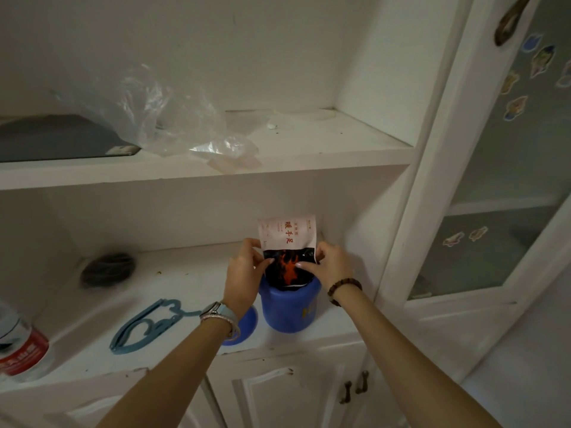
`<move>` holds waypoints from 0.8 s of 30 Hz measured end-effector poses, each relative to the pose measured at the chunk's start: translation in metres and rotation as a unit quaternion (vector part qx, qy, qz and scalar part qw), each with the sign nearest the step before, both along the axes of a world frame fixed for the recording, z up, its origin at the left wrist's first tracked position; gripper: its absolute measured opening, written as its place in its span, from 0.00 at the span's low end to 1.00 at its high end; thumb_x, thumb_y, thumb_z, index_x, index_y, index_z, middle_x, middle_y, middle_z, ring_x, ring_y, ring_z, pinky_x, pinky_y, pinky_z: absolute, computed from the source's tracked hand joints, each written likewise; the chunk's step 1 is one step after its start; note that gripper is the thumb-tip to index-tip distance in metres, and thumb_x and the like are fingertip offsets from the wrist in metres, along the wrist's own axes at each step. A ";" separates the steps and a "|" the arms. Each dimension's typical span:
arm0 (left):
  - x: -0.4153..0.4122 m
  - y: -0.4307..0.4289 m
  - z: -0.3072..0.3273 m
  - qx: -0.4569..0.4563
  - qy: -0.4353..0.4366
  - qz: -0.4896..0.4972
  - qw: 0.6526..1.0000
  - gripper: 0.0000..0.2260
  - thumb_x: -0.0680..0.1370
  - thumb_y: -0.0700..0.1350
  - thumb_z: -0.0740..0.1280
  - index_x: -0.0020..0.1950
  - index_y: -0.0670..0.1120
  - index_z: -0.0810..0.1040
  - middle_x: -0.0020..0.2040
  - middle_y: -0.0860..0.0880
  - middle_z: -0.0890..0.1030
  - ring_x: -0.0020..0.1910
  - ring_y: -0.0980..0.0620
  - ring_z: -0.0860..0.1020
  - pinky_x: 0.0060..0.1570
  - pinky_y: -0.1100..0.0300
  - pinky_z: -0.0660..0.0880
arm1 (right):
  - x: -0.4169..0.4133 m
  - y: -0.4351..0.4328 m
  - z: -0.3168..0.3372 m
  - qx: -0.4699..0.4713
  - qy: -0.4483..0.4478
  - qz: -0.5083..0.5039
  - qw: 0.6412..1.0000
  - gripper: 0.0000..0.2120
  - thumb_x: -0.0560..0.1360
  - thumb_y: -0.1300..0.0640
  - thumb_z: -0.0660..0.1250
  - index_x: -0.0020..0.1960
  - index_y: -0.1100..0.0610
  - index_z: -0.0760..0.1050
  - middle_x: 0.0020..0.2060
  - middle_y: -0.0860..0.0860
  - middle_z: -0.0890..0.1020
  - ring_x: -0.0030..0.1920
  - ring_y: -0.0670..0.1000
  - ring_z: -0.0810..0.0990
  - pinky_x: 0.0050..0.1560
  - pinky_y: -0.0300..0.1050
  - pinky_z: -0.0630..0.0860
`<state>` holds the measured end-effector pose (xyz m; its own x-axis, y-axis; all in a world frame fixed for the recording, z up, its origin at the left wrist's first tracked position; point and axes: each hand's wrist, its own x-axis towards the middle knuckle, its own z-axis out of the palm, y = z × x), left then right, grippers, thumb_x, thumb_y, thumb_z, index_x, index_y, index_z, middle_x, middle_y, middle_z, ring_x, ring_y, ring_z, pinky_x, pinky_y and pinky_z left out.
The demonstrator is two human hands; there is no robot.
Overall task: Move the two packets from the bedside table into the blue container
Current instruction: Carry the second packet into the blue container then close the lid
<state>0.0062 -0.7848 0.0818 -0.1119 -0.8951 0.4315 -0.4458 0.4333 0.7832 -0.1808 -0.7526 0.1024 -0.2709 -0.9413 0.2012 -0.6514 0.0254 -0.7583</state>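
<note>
A blue container [285,310] stands open on the lower white shelf. A packet [287,242], white on top with red characters and black with an orange flame below, stands upright with its lower end inside the container's mouth. My left hand [245,267] grips the packet's left edge and my right hand [332,264] grips its right edge, thumbs on the black front. Whether a second packet lies behind the first I cannot tell. The blue lid [245,325] lies on the shelf left of the container, partly hidden by my left wrist.
On the lower shelf [173,288] lie blue hangers [145,325], a dark round object [108,268] and a red-and-white can [21,347] at the far left. The upper shelf holds crumpled clear plastic [160,118] and a dark flat item [58,137]. A glass cabinet door [494,180] stands right.
</note>
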 end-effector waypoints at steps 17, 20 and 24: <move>0.007 -0.007 -0.006 -0.013 -0.071 -0.002 0.997 0.06 0.75 0.48 0.70 0.42 0.46 0.78 0.41 0.51 0.80 0.41 0.53 0.77 0.39 0.67 0.70 | -0.011 0.006 0.004 -0.015 -0.025 -0.005 1.000 0.06 0.74 0.54 0.69 0.47 0.56 0.74 0.38 0.51 0.80 0.38 0.49 0.78 0.36 0.34 0.72; 0.010 -0.005 -0.005 -0.021 -0.047 -0.003 0.999 0.04 0.76 0.47 0.69 0.47 0.49 0.78 0.42 0.52 0.80 0.43 0.54 0.77 0.42 0.63 0.73 | -0.012 0.006 0.001 -0.002 0.027 0.008 1.000 0.06 0.73 0.56 0.70 0.45 0.58 0.77 0.39 0.51 0.78 0.41 0.50 0.76 0.41 0.41 0.75; 0.010 -0.003 -0.004 -0.033 -0.056 -0.012 0.998 0.01 0.76 0.46 0.68 0.45 0.50 0.78 0.41 0.54 0.80 0.43 0.56 0.77 0.44 0.63 0.73 | -0.010 0.007 0.000 -0.011 0.093 0.036 0.995 0.07 0.70 0.59 0.71 0.48 0.55 0.78 0.43 0.49 0.79 0.46 0.49 0.77 0.43 0.40 0.76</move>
<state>0.0159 -0.7877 0.0782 -0.1840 -0.8614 0.4734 -0.5178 0.4943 0.6983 -0.1911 -0.7456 0.1027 -0.1600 -0.9515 0.2628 -0.7797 -0.0415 -0.6248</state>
